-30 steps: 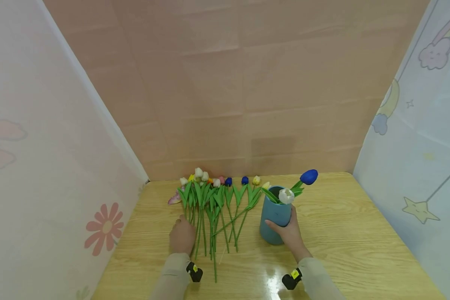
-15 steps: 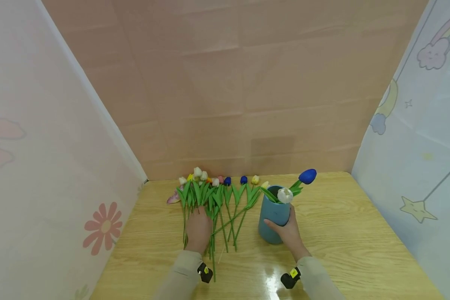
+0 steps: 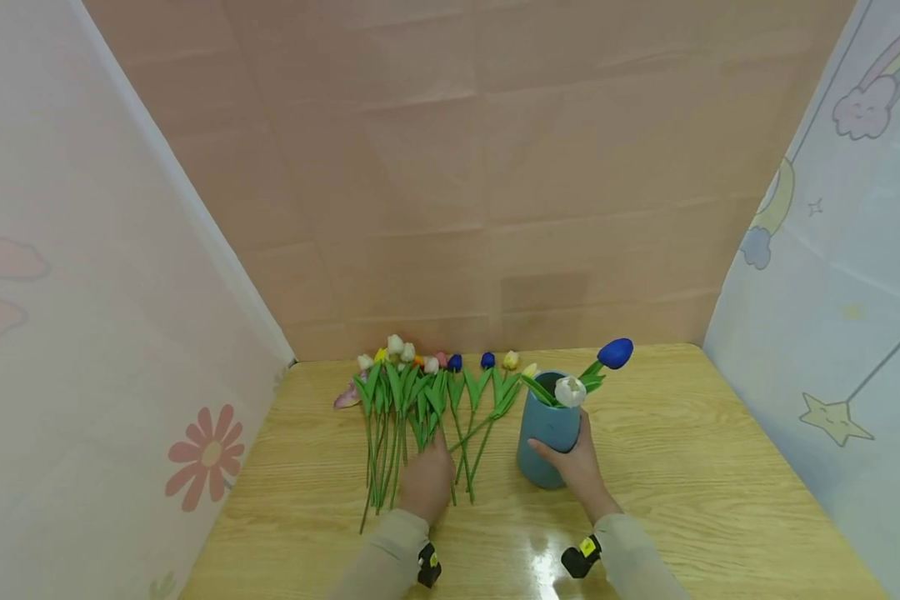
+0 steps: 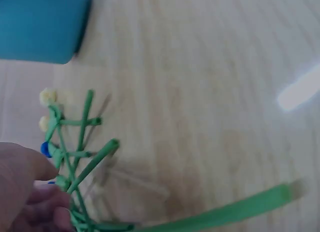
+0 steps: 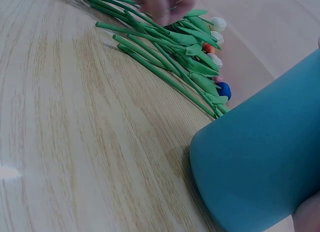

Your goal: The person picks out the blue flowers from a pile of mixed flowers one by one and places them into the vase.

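My right hand (image 3: 579, 467) grips a blue vase (image 3: 547, 446) from its right side, the thumb across its front. A blue tulip (image 3: 616, 353) leans out to the right, and a white tulip (image 3: 570, 391) hangs over the rim. My left hand (image 3: 427, 479) is low over the green stems (image 4: 95, 164) of several tulips lying on the table. In the left wrist view its thumb and fingers are apart, right at the stems. Blurred fingertips of this hand overlap the leaves (image 5: 192, 47) in the right wrist view.
White, yellow, orange, pink and blue tulip heads (image 3: 455, 362) lie along the back of the wooden table (image 3: 690, 467). A purple petal-like piece (image 3: 347, 396) lies at their left end. Cloth walls (image 3: 420, 208) stand behind and at both sides.
My left hand has moved right across the stems, from the left side of the bunch toward its middle. Some stem ends have shifted left. My right hand and the vase have stayed almost still.
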The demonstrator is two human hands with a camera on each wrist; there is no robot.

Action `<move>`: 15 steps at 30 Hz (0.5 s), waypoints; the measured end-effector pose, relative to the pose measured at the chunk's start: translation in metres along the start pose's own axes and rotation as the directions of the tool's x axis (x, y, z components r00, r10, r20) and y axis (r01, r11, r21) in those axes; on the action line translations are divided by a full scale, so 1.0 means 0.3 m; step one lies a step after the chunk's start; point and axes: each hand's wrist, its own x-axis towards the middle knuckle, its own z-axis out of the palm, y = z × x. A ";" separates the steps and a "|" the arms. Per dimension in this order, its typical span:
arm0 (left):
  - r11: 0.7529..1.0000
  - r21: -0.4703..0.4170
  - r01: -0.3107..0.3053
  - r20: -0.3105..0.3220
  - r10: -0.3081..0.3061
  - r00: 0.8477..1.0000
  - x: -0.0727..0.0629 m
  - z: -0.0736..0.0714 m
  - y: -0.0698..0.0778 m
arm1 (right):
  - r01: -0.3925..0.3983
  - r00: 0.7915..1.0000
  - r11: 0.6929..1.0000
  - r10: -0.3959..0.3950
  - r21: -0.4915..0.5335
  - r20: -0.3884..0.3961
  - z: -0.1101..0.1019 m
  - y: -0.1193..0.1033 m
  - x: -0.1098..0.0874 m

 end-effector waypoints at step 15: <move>0.958 -0.246 0.149 0.192 -0.102 0.976 -0.016 0.007 0.004 | -0.011 1.000 1.000 0.011 0.002 0.002 0.001 0.007 0.003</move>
